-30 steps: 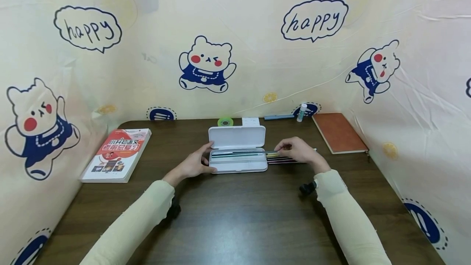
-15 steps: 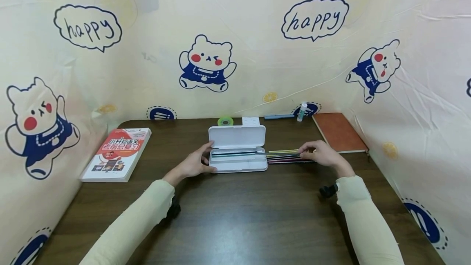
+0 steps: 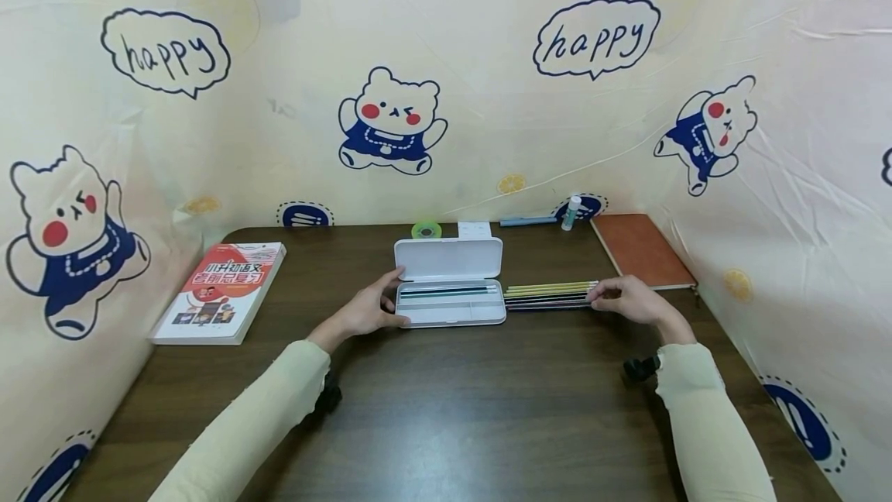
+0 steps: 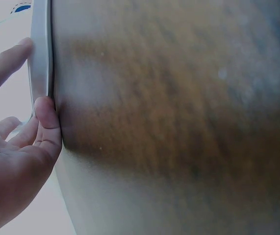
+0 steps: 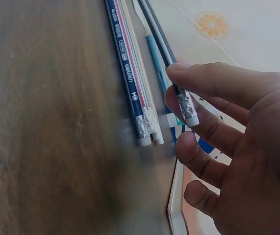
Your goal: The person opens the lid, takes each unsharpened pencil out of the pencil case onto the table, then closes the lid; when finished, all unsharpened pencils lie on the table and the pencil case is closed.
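Note:
A white pencil case lies with its lid raised in the middle of the table. My left hand grips its left end; in the left wrist view the thumb and fingers are bent around the case's edge. Dark green pencils lie in the back compartment. Several pencils, yellow and dark, form a row right of the case. At their right ends, my right hand pinches a dark striped pencil near its white eraser between thumb and forefinger. Beside it are other eraser-tipped pencils.
A red-and-white book lies at the left, a brown notebook at the back right. Along the back edge are a green tape roll, a white paper piece, a blue pen-like stick and a glue stick.
My right hand has moved right and slightly nearer, from beside the case's right edge to the far ends of the pencil row. My left hand and the case have stayed put.

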Motion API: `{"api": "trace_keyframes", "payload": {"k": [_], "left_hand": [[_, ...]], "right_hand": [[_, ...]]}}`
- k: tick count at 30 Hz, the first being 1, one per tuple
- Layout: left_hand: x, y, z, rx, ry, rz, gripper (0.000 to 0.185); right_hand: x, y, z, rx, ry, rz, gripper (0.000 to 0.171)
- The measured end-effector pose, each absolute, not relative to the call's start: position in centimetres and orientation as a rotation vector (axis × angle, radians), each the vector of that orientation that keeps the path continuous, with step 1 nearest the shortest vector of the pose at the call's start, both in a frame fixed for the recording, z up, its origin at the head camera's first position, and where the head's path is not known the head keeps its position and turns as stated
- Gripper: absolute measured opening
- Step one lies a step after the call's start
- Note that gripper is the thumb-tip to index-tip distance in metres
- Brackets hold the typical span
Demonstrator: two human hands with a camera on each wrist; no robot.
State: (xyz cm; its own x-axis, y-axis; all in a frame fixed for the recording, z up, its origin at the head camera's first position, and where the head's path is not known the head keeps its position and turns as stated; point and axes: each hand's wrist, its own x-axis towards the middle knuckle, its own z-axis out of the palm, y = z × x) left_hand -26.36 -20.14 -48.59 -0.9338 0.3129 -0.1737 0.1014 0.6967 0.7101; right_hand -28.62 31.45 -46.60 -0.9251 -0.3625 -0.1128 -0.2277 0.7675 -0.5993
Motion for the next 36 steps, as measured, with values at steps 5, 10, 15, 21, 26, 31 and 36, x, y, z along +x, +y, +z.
{"api": "trace_keyframes", "payload": {"k": [5, 10, 15, 21, 26, 31, 36], "left_hand": [[-26.3, -20.2, -48.6, 0.333, 2.629, 1.075, 0.104], [-26.3, -20.2, -48.6, 0.335, 2.633, 1.072, 0.104], [-26.3, -20.2, -48.7, 0.333, 2.633, 1.068, 0.103], [-26.3, -20.1, -48.6, 0.337, 2.636, 1.066, 0.103], [-26.2, -20.1, -48.7, 0.333, 2.632, 1.065, 0.103], [-26.3, -20.2, -48.6, 0.328, 2.627, 1.077, 0.103], [-26.3, -20.2, -48.6, 0.329, 2.631, 1.069, 0.103]], "right_hand": [[-28.9, 31.7, -47.2, -0.466, 2.727, -0.846, 0.009], [-29.2, 31.5, -47.8, -0.479, 2.754, -0.810, 0.008], [-29.2, 31.2, -48.1, -0.505, 2.765, -0.832, 0.007], [-29.3, 31.1, -48.3, -0.496, 2.765, -0.849, 0.005], [-29.3, 31.0, -48.4, -0.493, 2.761, -0.855, 0.005], [-29.2, 30.6, -48.2, -0.498, 2.776, -0.867, 0.007], [-29.4, 29.7, -47.5, -0.508, 2.802, -0.882, 0.012]]}}
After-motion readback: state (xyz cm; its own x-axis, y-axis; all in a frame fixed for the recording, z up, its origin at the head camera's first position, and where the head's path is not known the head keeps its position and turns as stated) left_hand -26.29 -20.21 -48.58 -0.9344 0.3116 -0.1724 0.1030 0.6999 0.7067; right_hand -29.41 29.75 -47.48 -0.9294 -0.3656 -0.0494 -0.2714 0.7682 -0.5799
